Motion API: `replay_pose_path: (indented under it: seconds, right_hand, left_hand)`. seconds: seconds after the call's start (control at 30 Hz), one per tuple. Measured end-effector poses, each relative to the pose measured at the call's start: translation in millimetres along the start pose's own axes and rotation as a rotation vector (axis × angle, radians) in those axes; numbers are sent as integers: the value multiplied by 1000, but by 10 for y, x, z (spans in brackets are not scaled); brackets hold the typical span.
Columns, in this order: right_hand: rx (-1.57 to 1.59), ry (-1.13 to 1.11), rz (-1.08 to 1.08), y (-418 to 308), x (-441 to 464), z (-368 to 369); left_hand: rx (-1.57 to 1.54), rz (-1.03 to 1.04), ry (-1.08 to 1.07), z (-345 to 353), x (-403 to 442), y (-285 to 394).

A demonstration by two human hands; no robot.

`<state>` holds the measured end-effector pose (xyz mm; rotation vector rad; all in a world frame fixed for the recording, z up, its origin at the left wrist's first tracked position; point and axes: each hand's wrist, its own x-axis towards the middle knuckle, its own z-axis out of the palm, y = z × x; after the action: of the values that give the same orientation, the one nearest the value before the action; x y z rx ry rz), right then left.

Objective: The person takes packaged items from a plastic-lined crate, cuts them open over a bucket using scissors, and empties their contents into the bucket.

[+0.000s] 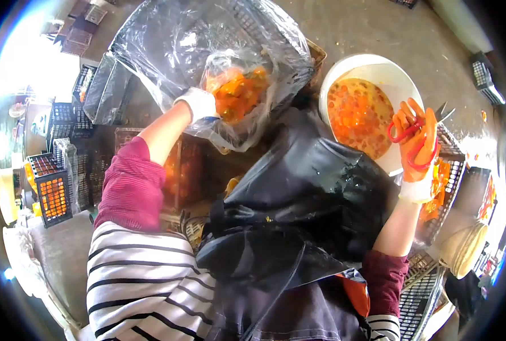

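My left hand (200, 106), in a white-cuffed glove, reaches into a large clear plastic bag (167, 40). It meets a bunch of glossy orange pieces (240, 94) in crumpled clear film. Its fingers blend into the orange, so their grip is hidden. My right hand (417, 136), in an orange-coated glove with a white cuff, is closed around red-handled scissors (398, 135), whose metal blades point up and to the right. This hand is over the right rim of a white bucket (403, 85). Inside the bucket, orange pieces (358, 113) lie in cloudy liquid.
A black apron (298, 193) covers my lap, wet on its right side. Beside my right arm stands a crate (454, 187) with orange pieces. Black crates (54, 196) are stacked at the left. A round pale container (469, 250) is at the lower right.
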<state>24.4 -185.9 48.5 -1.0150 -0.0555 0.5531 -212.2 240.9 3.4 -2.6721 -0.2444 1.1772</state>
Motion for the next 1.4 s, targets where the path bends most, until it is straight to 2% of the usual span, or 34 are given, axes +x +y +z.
replay_pose_path:
  seconds: [0.07, 0.17, 0.23, 0.3, 0.37, 0.4, 0.47, 0.53, 0.57, 0.6, 0.63, 0.7, 0.77, 0.8, 0.87, 0.9, 0.97, 1.03, 1.1, 1.13, 1.2, 1.27, 1.33, 1.4]
  right_hand:
    - [25, -6, 7, -6, -21, -26]
    - [-12, 73, -134, 55, -33, -123]
    - [31, -2, -89, 19, -95, -211]
    - [-1, -57, -60, 12, -117, -259]
    - [-11, -33, -59, 26, -114, -326]
    - [-17, -19, -58, 39, -120, -348]
    - [-68, -9, -118, 75, -149, -380]
    - [-89, 7, -182, 76, -200, -366]
    - [-89, 15, -212, 77, -237, -321]
    - [-166, -3, -258, 95, -230, -359]
    - [-242, -18, -306, 113, -225, -398]
    - [-485, -88, -399, 202, -115, -618]
    - [-618, -133, -424, 210, -97, -631]
    - [-580, -135, -352, 203, -94, -614]
    - [-428, -111, -146, 138, -130, -467]
    - [-313, -84, -9, 125, -161, -388]
    - [-354, -66, -89, 182, -186, -313]
    - [-445, -10, -107, 189, -211, -292]
    - [-465, 61, -83, 166, -259, -219]
    - [-416, 87, -84, 167, -287, -148]
    - [-396, 82, -109, 200, -286, -110]
    - [-569, 5, -112, 195, -231, -140]
    - [-642, -8, -125, 267, -150, -232]
    - [-375, 23, -60, 358, -164, -384]
  left_hand:
    - [66, 15, 92, 64, -23, 47]
    - [-287, -41, 314, 98, -58, 15]
    - [-700, -5, 647, 127, -119, -100]
    - [-1181, -217, 399, -481, -465, -136]
    - [-1688, -221, 614, -539, -588, -262]
    - [-1758, -84, 703, -471, -615, -400]
    - [-988, 147, 1141, -318, -793, -475]
    - [-975, 27, 1093, -111, -1019, -574]
    - [-1158, -76, 950, -46, -1137, -523]
    - [-850, -400, 768, 3, -1302, -469]
    - [-793, -499, 726, 185, -1374, -524]
    - [-683, -591, 802, 342, -1549, -501]
    - [-572, -635, 984, 284, -1565, -536]
    - [-642, -533, 1145, 244, -1531, -506]
    - [-744, -273, 1431, -359, -1633, -102]
    - [-777, -188, 1454, -635, -1648, 195]
    - [-715, -87, 1237, -823, -1469, 552]
    - [-764, -59, 893, -571, -737, 610]
    - [-1645, 323, 623, -253, -103, 658]
    - [-1790, 345, 563, -145, 260, 672]
    - [-1208, -2, 690, 31, 962, 588]
    - [-845, -245, 733, 220, 1404, 451]
    - [-776, -381, 756, 410, 1751, 416]
    - [-820, -337, 750, 347, 1913, 378]
